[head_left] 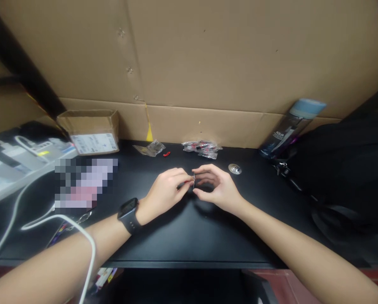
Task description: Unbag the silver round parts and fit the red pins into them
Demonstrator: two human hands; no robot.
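Over the middle of the black table, my right hand (218, 188) holds a thin metal disc (194, 180) upright and edge-on, thumb below and fingers above. My left hand (169, 188) is closed in a pinch at the disc's left face, on a small red piece (187, 181) that is mostly hidden by the fingers. Another silver disc (235, 169) lies flat to the right of my right hand. Beyond my hands lie a small red loop (167, 154), a clear plastic bag (153, 148) and a pile of small clear packets with red items (201, 147).
A cardboard box (95, 133) and a white power strip (27, 162) with cables stand at the left; one white cable crosses my left forearm. A bottle (290, 128), keys (284, 169) and a black bag (347, 169) are at the right. Cardboard walls the back.
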